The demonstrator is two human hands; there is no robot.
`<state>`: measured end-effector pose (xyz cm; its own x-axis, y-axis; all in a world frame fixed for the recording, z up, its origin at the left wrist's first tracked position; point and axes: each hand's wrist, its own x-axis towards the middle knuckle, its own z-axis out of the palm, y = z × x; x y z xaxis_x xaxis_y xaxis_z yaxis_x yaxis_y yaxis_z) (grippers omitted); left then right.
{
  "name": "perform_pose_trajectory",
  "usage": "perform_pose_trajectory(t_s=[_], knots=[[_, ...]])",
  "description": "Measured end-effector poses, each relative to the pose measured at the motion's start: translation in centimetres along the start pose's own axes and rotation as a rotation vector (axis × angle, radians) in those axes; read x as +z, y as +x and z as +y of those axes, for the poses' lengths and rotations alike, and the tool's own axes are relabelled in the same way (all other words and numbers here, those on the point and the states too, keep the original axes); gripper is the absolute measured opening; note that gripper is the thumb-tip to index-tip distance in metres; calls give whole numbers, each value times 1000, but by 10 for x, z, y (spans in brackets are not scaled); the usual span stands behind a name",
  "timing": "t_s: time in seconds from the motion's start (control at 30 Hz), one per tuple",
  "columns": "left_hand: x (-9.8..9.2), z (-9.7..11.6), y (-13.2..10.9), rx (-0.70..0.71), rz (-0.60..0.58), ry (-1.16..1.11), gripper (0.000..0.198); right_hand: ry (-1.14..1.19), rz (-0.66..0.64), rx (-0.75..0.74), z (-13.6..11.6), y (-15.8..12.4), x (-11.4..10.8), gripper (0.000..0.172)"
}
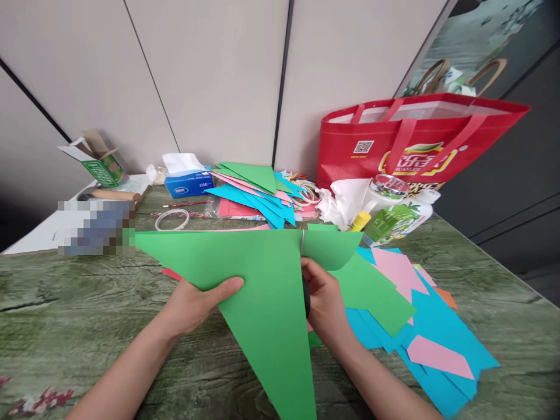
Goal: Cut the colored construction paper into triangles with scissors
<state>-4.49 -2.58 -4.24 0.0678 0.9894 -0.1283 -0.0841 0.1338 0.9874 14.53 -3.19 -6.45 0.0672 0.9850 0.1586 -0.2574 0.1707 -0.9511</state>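
A large folded sheet of green paper (262, 280) is held up above the table. My left hand (196, 303) pinches its left part, the thumb on top and the fingers hidden beneath. On the right, my right hand (324, 297) is closed around the black handle of scissors (307, 296). A thin strip of the blades (302, 236) shows near the paper's upper edge, at the line of a cut. Right of that line, a green flap (330, 249) curls away; whether it is still joined at the top is hard to tell.
Blue, pink and green paper scraps (437, 326) lie at right. Folded paper triangles (258, 186) are stacked at the back, beside a blue tissue box (189, 184). A tape roll (172, 220), glue stick (360, 221), white bottles and a red bag (350, 157) stand around.
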Motion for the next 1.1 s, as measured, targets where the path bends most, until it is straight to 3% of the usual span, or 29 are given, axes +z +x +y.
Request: perform_pose_trajectory(t_s=[0.7,1.1], knots=[[1,4,-1,-5,-14,-4,57,-49,11,4,-6,1,2,12],[-1,2,0,-5,-62,-1,58,-16,-2,28,-6,0,2,15]])
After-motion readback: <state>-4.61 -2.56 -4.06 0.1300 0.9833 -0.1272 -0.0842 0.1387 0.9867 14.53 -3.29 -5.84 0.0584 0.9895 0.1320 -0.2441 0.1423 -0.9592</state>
